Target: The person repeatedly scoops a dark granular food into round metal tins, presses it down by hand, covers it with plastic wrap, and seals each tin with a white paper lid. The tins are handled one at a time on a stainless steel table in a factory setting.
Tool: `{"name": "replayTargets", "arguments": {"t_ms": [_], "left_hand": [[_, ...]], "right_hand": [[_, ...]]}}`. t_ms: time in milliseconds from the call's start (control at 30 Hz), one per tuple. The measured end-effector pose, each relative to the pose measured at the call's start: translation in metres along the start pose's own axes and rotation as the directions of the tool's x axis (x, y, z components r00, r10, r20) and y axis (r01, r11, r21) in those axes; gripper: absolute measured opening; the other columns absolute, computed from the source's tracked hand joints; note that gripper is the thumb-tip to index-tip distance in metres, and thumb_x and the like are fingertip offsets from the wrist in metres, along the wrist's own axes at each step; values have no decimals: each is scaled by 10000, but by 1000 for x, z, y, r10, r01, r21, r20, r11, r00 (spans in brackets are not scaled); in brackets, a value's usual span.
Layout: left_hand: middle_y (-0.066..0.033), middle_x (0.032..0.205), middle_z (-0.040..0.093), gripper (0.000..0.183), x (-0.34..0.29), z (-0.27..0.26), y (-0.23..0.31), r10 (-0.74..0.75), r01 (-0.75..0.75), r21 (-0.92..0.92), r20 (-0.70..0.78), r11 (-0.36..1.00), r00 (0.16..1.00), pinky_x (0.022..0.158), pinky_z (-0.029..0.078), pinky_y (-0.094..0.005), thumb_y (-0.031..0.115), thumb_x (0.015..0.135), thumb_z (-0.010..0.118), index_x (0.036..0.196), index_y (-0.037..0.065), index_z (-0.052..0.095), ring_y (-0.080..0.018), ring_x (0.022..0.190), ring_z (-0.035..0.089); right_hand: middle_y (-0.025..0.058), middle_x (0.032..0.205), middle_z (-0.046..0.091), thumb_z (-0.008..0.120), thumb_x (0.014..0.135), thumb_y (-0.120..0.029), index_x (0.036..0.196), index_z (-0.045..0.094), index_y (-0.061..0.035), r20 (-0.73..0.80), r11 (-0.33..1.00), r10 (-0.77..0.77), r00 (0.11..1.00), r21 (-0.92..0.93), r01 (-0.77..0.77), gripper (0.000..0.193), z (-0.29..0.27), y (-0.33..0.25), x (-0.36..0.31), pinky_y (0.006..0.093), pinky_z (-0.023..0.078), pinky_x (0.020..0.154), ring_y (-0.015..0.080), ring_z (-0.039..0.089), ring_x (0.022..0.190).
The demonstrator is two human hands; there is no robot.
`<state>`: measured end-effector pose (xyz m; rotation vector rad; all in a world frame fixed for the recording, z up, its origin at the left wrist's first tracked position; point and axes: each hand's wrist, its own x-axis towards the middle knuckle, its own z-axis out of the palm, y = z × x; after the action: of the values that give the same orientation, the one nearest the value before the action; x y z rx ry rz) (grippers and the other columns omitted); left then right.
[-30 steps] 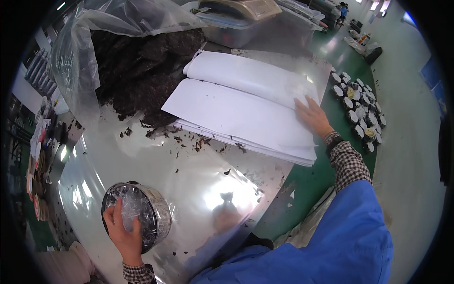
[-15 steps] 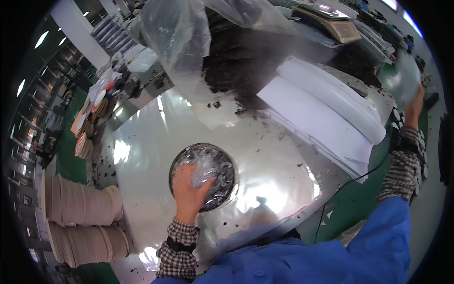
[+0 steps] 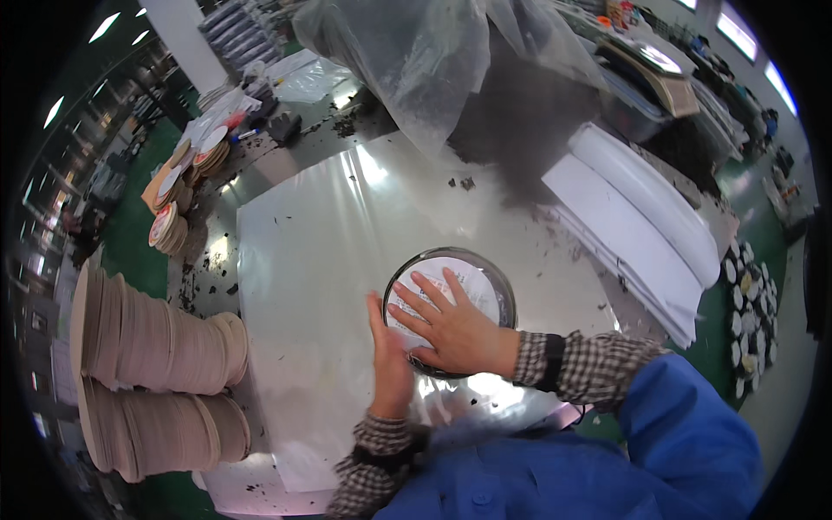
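A round, shallow container point(image 3: 446, 252) with a dark, shiny rim stands on the silvery sheet point(image 3: 321, 234) in front of me. On top, within its rim, lies a white printed paper disc point(image 3: 487, 303). My right hand point(image 3: 458, 328) rests flat over this disc, fingers spread toward the far left, hiding part of it. At the container's left edge is my left hand point(image 3: 392, 368), held on its side with the fingers stretched out. It holds nothing, and I cannot tell whether it touches the rim.
Stacked round beige discs point(image 3: 165, 338) stand at the left. Smaller round-label stacks point(image 3: 169, 230) sit farther back. Clear plastic point(image 3: 416, 69) drapes beside dark loose material point(image 3: 537, 130). White sheets point(image 3: 620, 238) lie at right, near a scale point(image 3: 646, 74). Several round pieces point(image 3: 750, 316) cover the green floor.
My right hand has come in from the far right onto the container. A white paper disc now covers the clear film there. My left hand has shifted from the film to the container's left edge.
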<state>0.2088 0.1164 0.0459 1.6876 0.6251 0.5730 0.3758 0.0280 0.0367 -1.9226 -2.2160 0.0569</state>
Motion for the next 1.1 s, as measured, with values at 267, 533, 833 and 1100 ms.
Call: {"name": "replayTargets", "arguments": {"t_ms": [267,533,833,1100], "left_hand": [[-331,1554,172,925,36,51,2,275,-327,706,191,629,942,1176,84,-570,533,920,556,1479,-119,211,-475,1463,121],[-226,1552,290,642,32,21,1,45,-14,-129,246,992,968,1102,359,-464,280,973,587,1465,-50,339,-305,1412,354],[-146,1278,621,398,-2,36,-41,-341,404,-883,314,238,886,1022,481,-401,295,1032,489,1279,-11,547,-249,1163,606],[-168,1211,592,293,11,84,-18,257,-247,-73,319,966,912,922,489,-411,249,1000,529,1129,-10,571,-262,1101,584]], "right_hand": [[251,1353,513,544,939,-393,1139,660,-29,-412,936,340,845,238,-260,431,-7,80,17,478,417,1032,393,529,1220],[201,883,688,524,974,-350,1008,684,-1,-18,769,425,905,534,-351,385,4,109,4,436,496,771,340,661,826],[149,1493,435,658,926,-329,1439,445,-46,94,579,180,979,794,-183,624,-86,75,-66,348,350,1091,220,452,1321],[105,1249,558,656,875,-351,1402,390,-78,-141,106,985,101,952,288,650,-130,174,-314,444,426,1040,235,529,1182]]}}
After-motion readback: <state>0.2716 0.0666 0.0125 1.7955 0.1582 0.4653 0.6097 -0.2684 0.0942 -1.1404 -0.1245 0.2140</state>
